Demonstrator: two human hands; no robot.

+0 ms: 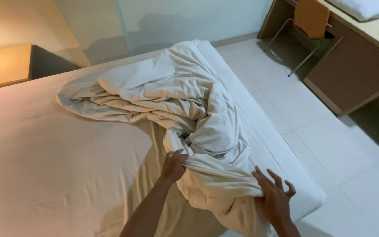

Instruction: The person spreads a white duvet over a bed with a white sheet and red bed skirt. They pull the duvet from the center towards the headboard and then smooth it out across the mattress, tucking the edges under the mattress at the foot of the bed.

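My left hand has a closed grip on the crumpled white duvet on the bed; my right hand rests open-fingered against its lower edge.

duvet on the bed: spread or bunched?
Bunched. The duvet lies in a crumpled heap on the bed, both hands at its near end.
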